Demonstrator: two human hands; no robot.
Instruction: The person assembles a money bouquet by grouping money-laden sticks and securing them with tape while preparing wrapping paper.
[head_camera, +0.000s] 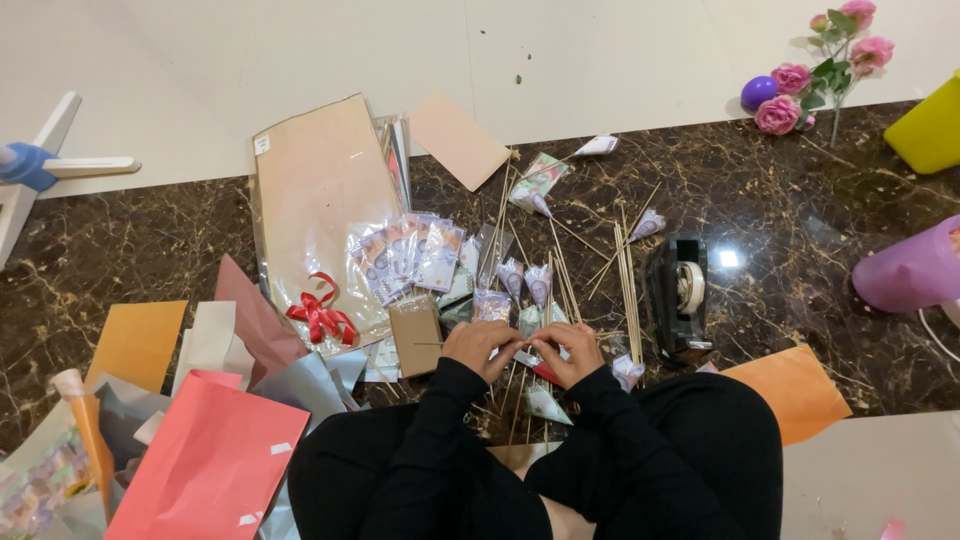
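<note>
Hands are meeting over the sticks (628, 275): left hand (480, 345) and right hand (570, 348), fingers curled together, pinching a small folded note (532, 352); keeping the pinch tight is steadying it.

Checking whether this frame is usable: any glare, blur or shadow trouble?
Head view: a bright lamp reflection sits on the glossy marble floor beside the black tape dispenser; lighting is even, shadows soft; both hands look sharp, without motion blur.
</note>
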